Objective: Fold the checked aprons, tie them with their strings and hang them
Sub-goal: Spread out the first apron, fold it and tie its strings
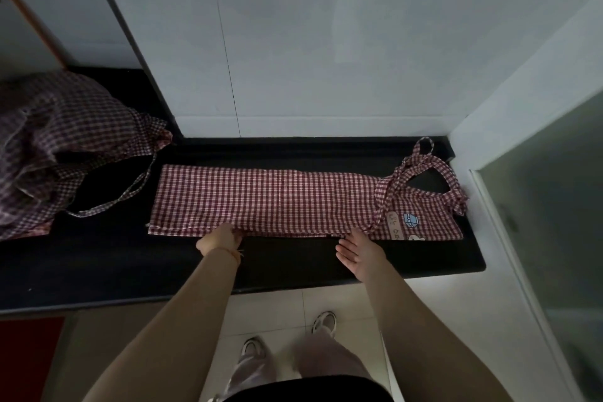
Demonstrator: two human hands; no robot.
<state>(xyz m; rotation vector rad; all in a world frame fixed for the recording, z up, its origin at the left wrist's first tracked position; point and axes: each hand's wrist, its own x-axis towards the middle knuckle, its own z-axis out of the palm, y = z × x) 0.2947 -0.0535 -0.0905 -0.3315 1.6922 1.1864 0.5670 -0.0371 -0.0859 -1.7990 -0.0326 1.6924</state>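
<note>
Head view shows us standing at a black table (293, 258) set against a white wall. The folded checked apron (267, 199) lies on it as a long strip running from 9 o'clock to 3 o'clock, its bib and printed patch at the 3 o'clock end, with the neck loop (424, 148) and strings (385, 192) bunched there.

Our left hand (220, 238) sits at the strip's near edge, toward 7 o'clock of its middle. Its fingers curl onto that edge and appear to pinch the hem. Our right hand (360, 251) lies at the near edge toward 5 o'clock, palm up and fingers straight, fingertips at or just under the hem; it holds nothing that we can confirm.

A second apron (55, 147) lies crumpled at 9 o'clock, well apart, with one loose tie (130, 189) trailing toward the folded strip.

Risks we judge from this state:
- Only one hand has a firm hold. Lifting the edge now would likely let the layers slide apart at the right side.
- The strings sit loose over the bib. Folding across them could trap them inside and leave too little to tie with.
- The strip's 3 o'clock end lies near the table corner and could slip off if dragged.
</note>
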